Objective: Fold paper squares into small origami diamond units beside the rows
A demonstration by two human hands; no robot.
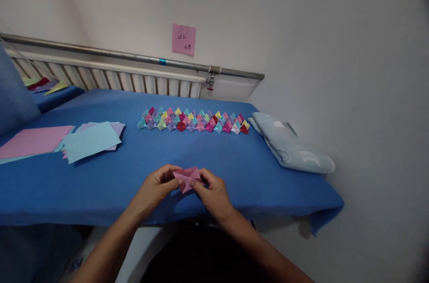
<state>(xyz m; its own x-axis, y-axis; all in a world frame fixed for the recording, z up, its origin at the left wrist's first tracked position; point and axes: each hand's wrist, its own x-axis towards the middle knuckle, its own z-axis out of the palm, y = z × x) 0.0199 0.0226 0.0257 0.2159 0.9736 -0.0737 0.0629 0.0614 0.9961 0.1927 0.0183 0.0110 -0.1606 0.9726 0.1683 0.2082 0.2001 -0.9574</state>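
Note:
A small piece of folded pink paper (pixel 188 176) with creased, pointed corners is held just above the near part of the blue-covered table. My left hand (pixel 161 182) pinches its left side between thumb and fingers. On the opposite side, my right hand (pixel 212 190) grips it the same way, thumb on the front. Beyond both hands, rows of small folded paper pieces (pixel 191 120) in pink, red, yellow, teal and purple stand close together.
At left lie light blue sheets (pixel 92 140) and pink sheets (pixel 36 140) on the blue cloth (pixel 161 149). A folded pale blanket (pixel 291 142) rests at the right end. Behind are a radiator (pixel 127 81), a metal pipe (pixel 134 56) and a pink note (pixel 183 39) on the wall.

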